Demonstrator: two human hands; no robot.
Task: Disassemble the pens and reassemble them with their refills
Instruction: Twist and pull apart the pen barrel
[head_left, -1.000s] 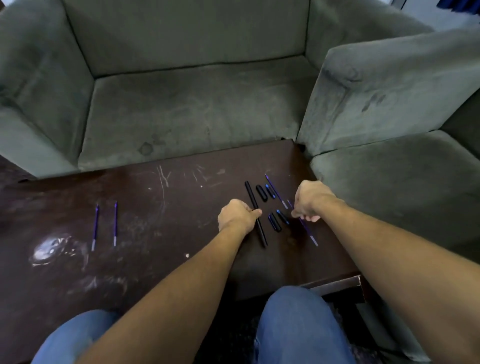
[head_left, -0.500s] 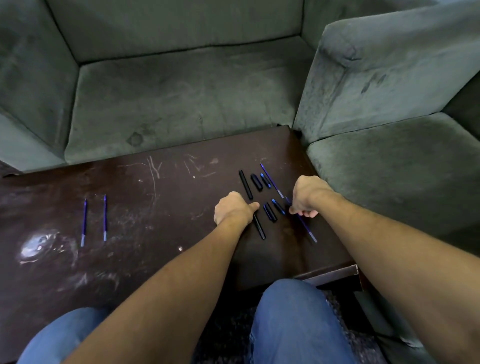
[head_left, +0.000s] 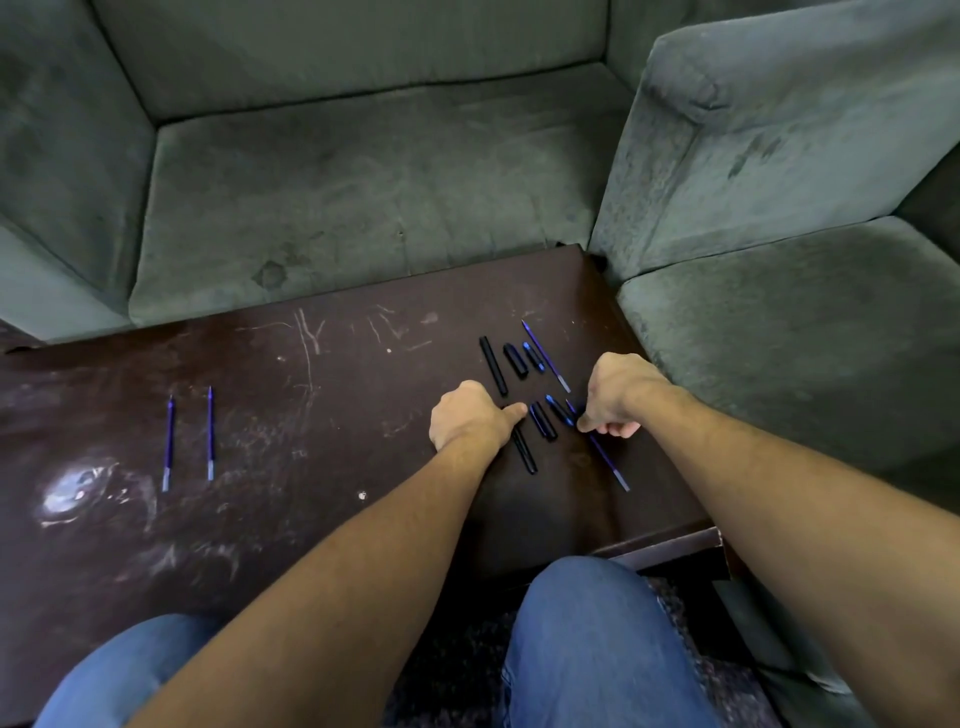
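My left hand (head_left: 475, 418) is curled, knuckles up, over the upper end of a black barrel (head_left: 524, 452), with the thumb laid on it. My right hand (head_left: 621, 395) is curled too, fingertips pinching a blue refill (head_left: 607, 460) that lies on the counter (head_left: 311, 441) near its right edge. Short pen pieces (head_left: 543, 422) lie between my hands. More parts (head_left: 492, 364) sit towards the far edge, and two loose refills (head_left: 210, 434) lie well apart near the left edge.

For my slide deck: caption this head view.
Left hand and right hand rest among disassembled pen parts on dark table.
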